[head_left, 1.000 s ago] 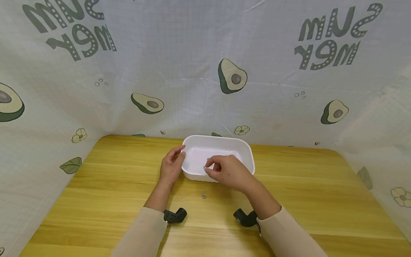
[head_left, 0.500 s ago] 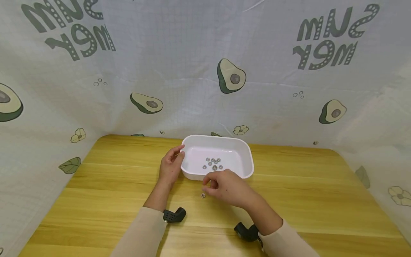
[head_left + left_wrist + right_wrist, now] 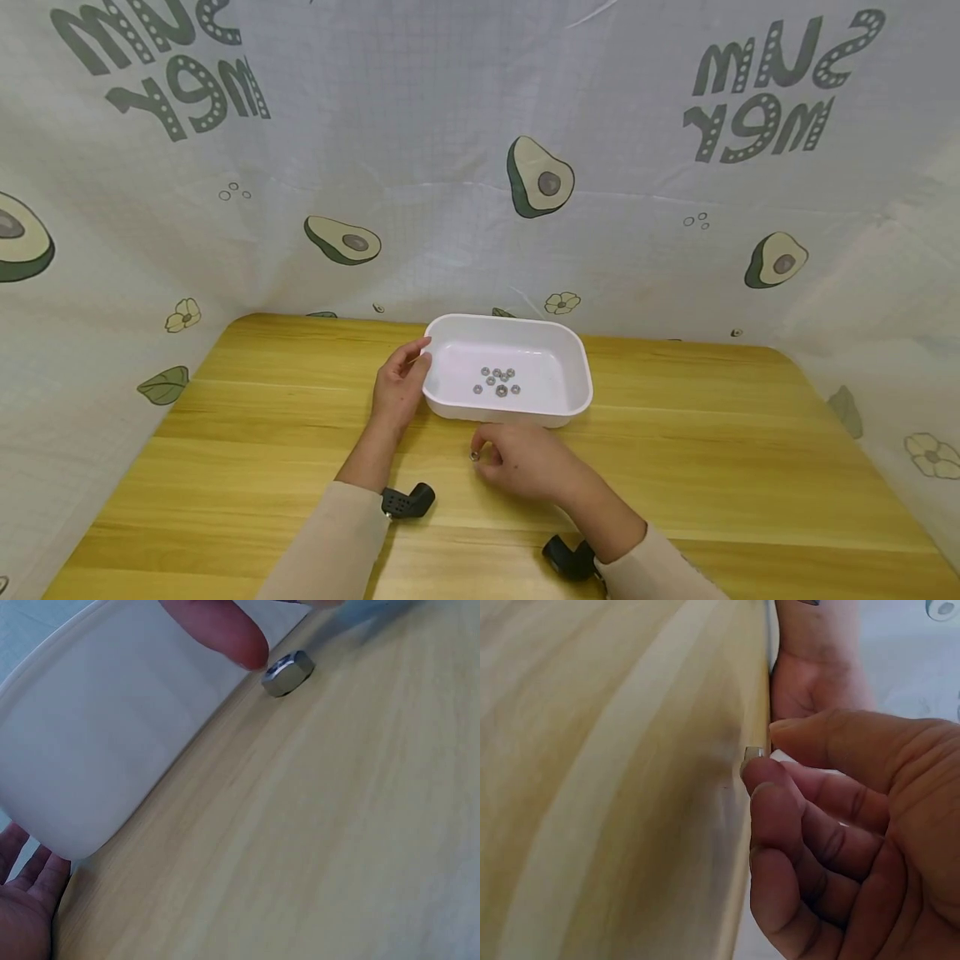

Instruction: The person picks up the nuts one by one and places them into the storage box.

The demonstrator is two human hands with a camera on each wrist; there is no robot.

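Observation:
A white tray [image 3: 555, 414] with several metal nuts [image 3: 502, 391] in it stands on the wooden table. My left hand [image 3: 397, 392] rests against the tray's left end, its thumb and fingers lightly touching the side; some fingers [image 3: 45, 874] show past the tray's corner in the left wrist view. In front of the tray, a single nut [image 3: 288, 673] lies on the table. My right hand [image 3: 525, 462] is down at this nut, with the forefinger and thumb to either side of it. In the right wrist view a gap shows between thumb and nut.
A white cloth [image 3: 450, 250] printed with avocados hangs behind and beside the wooden table [image 3: 712, 450]. Black wrist cameras [image 3: 408, 502] sit at both cuffs. The tray stands near the table's back edge.
From over the tray, my right hand has moved toward me and down to the loose nut. The nuts in the tray have come into view. My left hand has stayed at the tray.

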